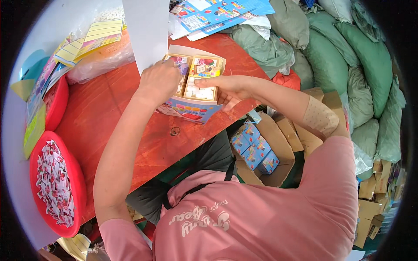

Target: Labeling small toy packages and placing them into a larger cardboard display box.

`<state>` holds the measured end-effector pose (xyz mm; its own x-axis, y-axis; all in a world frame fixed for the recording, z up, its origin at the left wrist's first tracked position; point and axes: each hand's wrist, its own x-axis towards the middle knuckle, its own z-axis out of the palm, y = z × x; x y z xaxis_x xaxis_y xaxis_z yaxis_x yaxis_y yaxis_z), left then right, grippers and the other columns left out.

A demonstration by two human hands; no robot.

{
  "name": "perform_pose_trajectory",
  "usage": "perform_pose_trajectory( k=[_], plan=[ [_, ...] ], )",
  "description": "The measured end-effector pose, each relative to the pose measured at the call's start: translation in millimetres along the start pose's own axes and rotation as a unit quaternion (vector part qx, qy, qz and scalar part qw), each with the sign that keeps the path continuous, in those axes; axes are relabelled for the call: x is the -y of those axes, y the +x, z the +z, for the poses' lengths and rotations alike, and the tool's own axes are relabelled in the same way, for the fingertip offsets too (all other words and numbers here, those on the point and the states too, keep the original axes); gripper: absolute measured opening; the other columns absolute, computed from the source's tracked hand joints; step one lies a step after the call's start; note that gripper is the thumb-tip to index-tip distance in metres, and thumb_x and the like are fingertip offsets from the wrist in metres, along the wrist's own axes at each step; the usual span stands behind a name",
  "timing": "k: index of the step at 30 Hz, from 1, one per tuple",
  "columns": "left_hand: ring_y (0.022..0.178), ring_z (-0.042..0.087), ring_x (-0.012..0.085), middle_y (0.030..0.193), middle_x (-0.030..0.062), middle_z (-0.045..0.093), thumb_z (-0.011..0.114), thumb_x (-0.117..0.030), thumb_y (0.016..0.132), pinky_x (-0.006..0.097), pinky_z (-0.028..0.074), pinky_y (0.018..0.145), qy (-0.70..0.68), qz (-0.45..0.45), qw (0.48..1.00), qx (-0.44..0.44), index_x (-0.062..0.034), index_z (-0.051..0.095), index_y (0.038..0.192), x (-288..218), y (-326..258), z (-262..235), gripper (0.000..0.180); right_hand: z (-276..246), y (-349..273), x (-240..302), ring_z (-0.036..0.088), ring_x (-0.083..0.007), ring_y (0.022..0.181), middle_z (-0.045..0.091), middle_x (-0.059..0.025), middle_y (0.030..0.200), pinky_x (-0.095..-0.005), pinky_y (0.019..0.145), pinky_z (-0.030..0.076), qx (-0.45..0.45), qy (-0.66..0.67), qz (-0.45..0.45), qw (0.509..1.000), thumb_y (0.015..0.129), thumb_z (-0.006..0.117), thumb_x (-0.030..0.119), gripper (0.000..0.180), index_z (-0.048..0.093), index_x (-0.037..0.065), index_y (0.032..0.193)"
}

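Observation:
An open cardboard box with two compartments of small white pieces lies on the red table, resting on a colourful printed carton flap. My left hand rests on the left compartment, its fingers curled over the contents. My right hand stretches flat across the box's right side, with fingers pointing left and touching the box. A white sheet stands upright just behind my left hand.
A red basin full of small red-and-white sachets sits at the lower left, with another red basin above it. Yellow sheets and clear plastic bags lie at the back left. A carton of blue boxes stands on the floor; green sacks are piled to the right.

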<state>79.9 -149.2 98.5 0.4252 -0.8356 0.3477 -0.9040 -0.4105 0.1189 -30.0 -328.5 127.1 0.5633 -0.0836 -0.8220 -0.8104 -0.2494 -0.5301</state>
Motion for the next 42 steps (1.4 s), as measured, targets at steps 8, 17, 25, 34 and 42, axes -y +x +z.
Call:
perform_pose_trajectory(
  k=[8, 17, 25, 34, 42],
  plan=[
    [0.090, 0.062, 0.0316, 0.095, 0.0187, 0.063, 0.052, -0.022, 0.084, 0.043, 0.050, 0.077, -0.013, -0.092, 0.992, 0.084, 0.0008, 0.065, 0.084, -12, 12, -14, 0.026, -8, 19, -15, 0.059, -0.0121, 0.052, 0.061, -0.0103, 0.083, -0.0221, 0.042, 0.053, 0.141, -0.003, -0.032, 0.989, 0.071, 0.047, 0.078, 0.091, 0.051, 0.001, 0.118],
    [0.099, 0.059, 0.0337, 0.107, 0.0185, 0.059, 0.059, -0.055, 0.078, 0.041, 0.050, 0.078, 0.053, -0.180, 0.982, 0.016, 0.0001, 0.065, 0.101, -68, 22, -7, 0.060, 7, 21, -30, 0.047, -0.0097, 0.049, 0.049, -0.0015, 0.067, -0.0219, 0.038, 0.035, 0.053, -0.008, -0.081, 0.995, 0.074, 0.043, 0.076, 0.073, 0.060, 0.009, 0.094],
    [0.102, 0.055, 0.0337, 0.106, 0.0153, 0.056, 0.064, -0.054, 0.074, 0.042, 0.051, 0.075, 0.052, -0.174, 0.983, 0.010, -0.0012, 0.065, 0.100, -66, 22, 4, 0.059, -45, -5, -31, 0.057, -0.0121, 0.054, 0.059, -0.0058, 0.064, -0.0247, 0.046, 0.046, -0.070, -0.277, -0.275, 0.918, 0.074, 0.060, 0.064, 0.064, 0.067, 0.000, 0.081],
    [0.108, 0.051, 0.0306, 0.110, 0.0097, 0.053, 0.062, -0.057, 0.074, 0.046, 0.048, 0.081, 0.065, -0.183, 0.979, 0.056, -0.0044, 0.063, 0.103, -60, 22, 5, 0.060, -48, 76, -25, 0.036, -0.0226, 0.128, 0.039, -0.0134, 0.138, -0.0364, 0.106, 0.027, -0.134, 0.095, -0.471, 0.867, 0.094, 0.034, 0.053, 0.065, 0.033, 0.006, 0.138],
    [0.131, 0.028, 0.0343, 0.135, 0.0138, 0.037, 0.054, -0.055, 0.082, 0.052, 0.025, 0.104, 0.042, -0.086, 0.991, 0.094, -0.0060, 0.045, 0.127, -25, -19, -12, 0.067, 4, 54, -43, 0.029, -0.0217, 0.133, 0.032, -0.0122, 0.144, -0.0373, 0.109, 0.020, 0.084, 0.231, -0.494, 0.834, 0.088, 0.027, 0.066, 0.083, 0.028, 0.002, 0.141]
  ],
)
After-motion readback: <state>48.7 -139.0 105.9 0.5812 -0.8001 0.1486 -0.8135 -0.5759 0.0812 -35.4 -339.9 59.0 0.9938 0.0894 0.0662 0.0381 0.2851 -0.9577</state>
